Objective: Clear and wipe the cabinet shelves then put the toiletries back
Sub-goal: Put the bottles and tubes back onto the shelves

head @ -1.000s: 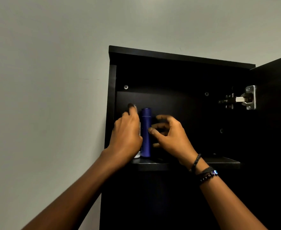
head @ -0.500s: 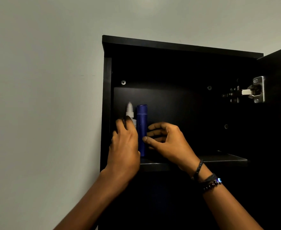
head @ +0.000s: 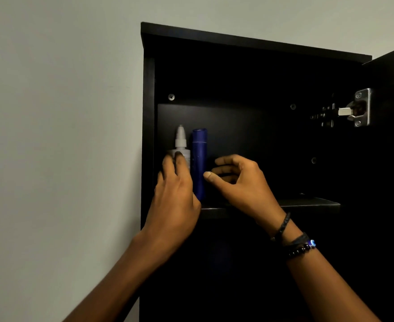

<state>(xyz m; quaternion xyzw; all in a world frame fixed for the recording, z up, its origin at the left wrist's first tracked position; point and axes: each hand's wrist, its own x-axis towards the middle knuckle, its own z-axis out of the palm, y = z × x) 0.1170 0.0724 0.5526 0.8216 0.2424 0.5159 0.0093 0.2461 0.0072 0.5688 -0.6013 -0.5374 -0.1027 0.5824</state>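
Slid left hand (head: 175,201) down white bottle (head: 180,141), fingers straight against it; held right hand (head: 242,182) loosely curled, empty, beside blue bottle (head: 199,156).

You see a dim picture: the cabinet (head: 261,73) interior sinks to near-black and swallows detail, while the wall (head: 51,112) is softly lit, darkening toward its lower left. The hinge (head: 361,108) catches a small glint. Focus stays fairly sharp.

Both arms reach upward, the left hand (head: 175,194) raised with its fingers (head: 179,160) nearly straight. The right hand (head: 242,184) (bracelets (head: 294,244) at the wrist) hovers just beside it, fingers half-curled around nothing, thumb pointing leftward.
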